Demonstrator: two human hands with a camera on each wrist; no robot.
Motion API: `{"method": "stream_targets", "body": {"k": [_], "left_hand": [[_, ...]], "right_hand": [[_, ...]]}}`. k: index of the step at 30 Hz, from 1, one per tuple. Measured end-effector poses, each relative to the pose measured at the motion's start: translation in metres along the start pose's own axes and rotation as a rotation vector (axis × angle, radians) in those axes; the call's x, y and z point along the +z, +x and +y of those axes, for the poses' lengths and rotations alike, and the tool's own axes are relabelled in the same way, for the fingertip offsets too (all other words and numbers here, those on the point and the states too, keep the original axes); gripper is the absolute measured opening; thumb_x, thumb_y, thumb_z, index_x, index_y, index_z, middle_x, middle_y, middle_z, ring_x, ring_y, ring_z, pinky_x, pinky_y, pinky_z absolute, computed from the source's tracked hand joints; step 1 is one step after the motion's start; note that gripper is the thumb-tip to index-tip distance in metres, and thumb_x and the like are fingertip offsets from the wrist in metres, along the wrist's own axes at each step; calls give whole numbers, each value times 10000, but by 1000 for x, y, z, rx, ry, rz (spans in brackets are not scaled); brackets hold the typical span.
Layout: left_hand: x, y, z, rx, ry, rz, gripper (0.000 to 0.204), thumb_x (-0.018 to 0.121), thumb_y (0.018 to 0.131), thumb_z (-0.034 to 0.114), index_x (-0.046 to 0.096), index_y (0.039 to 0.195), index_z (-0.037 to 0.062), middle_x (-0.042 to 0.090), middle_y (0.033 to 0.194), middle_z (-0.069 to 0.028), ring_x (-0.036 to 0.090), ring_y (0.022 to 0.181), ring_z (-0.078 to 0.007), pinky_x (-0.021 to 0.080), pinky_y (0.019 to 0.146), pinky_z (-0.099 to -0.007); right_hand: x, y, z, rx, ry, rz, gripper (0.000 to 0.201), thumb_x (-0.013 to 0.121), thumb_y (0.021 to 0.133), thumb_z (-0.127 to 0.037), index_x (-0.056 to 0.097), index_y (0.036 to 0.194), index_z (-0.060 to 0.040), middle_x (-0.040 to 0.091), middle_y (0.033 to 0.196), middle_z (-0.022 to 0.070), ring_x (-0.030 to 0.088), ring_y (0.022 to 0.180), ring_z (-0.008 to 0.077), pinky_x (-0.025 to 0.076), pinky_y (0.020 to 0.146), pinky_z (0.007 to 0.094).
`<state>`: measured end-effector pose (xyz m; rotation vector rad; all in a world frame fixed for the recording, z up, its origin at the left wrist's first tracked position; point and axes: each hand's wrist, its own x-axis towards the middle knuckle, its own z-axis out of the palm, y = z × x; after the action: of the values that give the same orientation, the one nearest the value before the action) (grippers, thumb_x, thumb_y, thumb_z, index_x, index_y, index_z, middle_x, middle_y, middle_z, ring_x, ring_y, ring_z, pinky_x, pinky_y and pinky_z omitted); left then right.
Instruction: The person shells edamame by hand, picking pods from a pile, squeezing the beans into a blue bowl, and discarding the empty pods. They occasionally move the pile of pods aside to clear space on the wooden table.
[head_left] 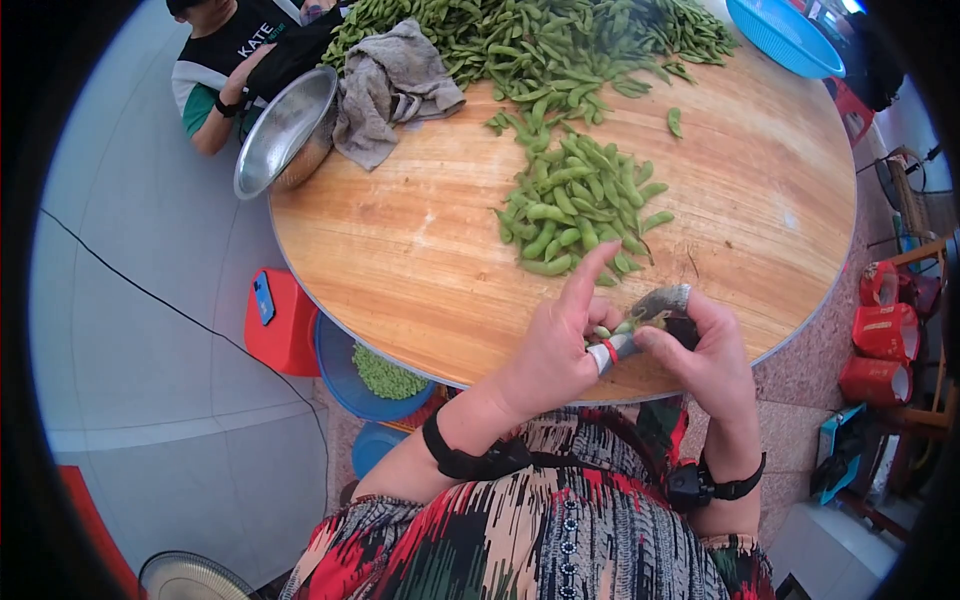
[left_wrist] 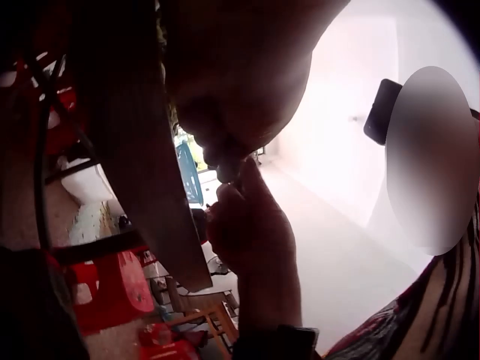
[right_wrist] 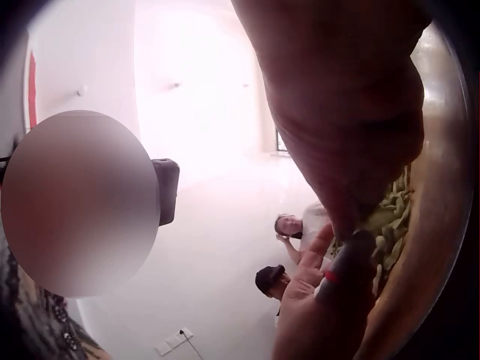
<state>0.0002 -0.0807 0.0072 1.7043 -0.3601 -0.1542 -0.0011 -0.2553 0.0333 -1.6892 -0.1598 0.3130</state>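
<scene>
Both hands meet over the near edge of the round wooden table (head_left: 400, 280). My left hand (head_left: 550, 350) has one finger extended and a grey-wrapped digit with a red band; green edamame (head_left: 624, 327) shows within its grip. Opposite it, my right hand (head_left: 718, 355) pinches at the same spot with its thumb and a grey-wrapped finger. A small pile of edamame pods (head_left: 575, 205) lies just beyond the hands. In the right wrist view, the left hand's grey finger wrap (right_wrist: 349, 270) shows beside the pods; in the left wrist view both hands are dark.
A large heap of pods (head_left: 520, 45) covers the table's far side, with a grey cloth (head_left: 395, 85), metal bowl (head_left: 287, 130) and blue basket (head_left: 785, 38) around it. A blue basin (head_left: 335, 370) of shelled beans and a red stool (head_left: 275, 325) stand lower left. Another person (head_left: 215, 80) is across.
</scene>
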Motion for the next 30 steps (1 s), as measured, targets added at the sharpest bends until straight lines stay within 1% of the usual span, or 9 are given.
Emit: {"method": "stream_targets", "body": {"k": [8, 12, 14, 18, 21, 22, 24, 27, 30], "left_hand": [[-17, -1, 15, 178, 310, -165, 906, 648, 706, -28, 89, 1408, 101, 551, 631, -80, 529, 541, -191, 443, 555, -266], [-24, 2, 9, 356, 310, -163, 695, 661, 688, -21, 387, 1312, 115, 550, 625, -64, 531, 528, -218, 447, 534, -292], [-31, 3, 7, 546, 336, -190, 597, 665, 687, -14, 502, 1246, 118, 549, 623, -60, 532, 528, -219, 446, 529, -292], [-32, 1, 0, 498, 181, -148, 235, 624, 766, 30, 618, 1000, 55, 568, 642, -44, 519, 529, -137, 424, 502, -243], [-28, 2, -1, 245, -318, 63, 101, 548, 850, 74, 564, 943, 38, 566, 691, -58, 453, 518, -85, 363, 469, -204], [-28, 2, 1, 21, -701, 145, 71, 506, 887, 99, 532, 913, 39, 560, 721, -68, 412, 516, -62, 326, 457, -188], [-27, 6, -1, -11, -756, 133, 92, 457, 917, 132, 498, 927, 50, 537, 754, -92, 361, 520, -60, 273, 463, -170], [-27, 7, -3, -94, -771, 123, 106, 462, 916, 140, 503, 915, 42, 537, 761, -89, 373, 543, -60, 281, 474, -165], [-30, 7, -1, -190, -791, 35, 119, 477, 911, 152, 506, 921, 37, 534, 769, -76, 382, 562, -54, 283, 484, -163]], "right_hand": [[9, 0, 5, 5, -16, -42, 164, 652, 786, -95, 610, 915, -3, 583, 705, -21, 499, 640, 33, 416, 563, 205], [7, -3, 4, 43, -69, -54, 131, 638, 795, -98, 616, 884, -4, 583, 686, -25, 491, 604, 26, 397, 518, 199], [8, -5, 13, 313, 783, -211, 98, 634, 793, -100, 624, 819, -7, 580, 659, -19, 490, 564, 30, 381, 487, 193], [16, -2, 18, 394, 1283, -335, 123, 636, 791, -107, 623, 857, -4, 552, 624, -26, 488, 534, 42, 380, 481, 185], [-10, 10, 2, -290, -132, -655, 344, 656, 784, -156, 555, 1091, -36, 536, 598, 13, 520, 523, 117, 416, 495, 256], [-11, 15, -5, -287, -133, -655, 344, 656, 784, -156, 555, 1091, -36, 536, 598, 13, 520, 523, 117, 416, 495, 256], [-11, 24, -17, -126, -429, -83, 309, 649, 774, -161, 572, 1049, -41, 580, 640, 103, 581, 580, 208, 447, 542, 323], [-20, 61, 0, -217, -911, 379, 227, 617, 774, -143, 582, 960, -19, 582, 681, 168, 592, 649, 294, 454, 581, 364], [-19, 64, 4, -132, -1040, 303, 197, 581, 785, -152, 569, 918, -8, 572, 713, 199, 564, 693, 362, 445, 588, 408]]}}
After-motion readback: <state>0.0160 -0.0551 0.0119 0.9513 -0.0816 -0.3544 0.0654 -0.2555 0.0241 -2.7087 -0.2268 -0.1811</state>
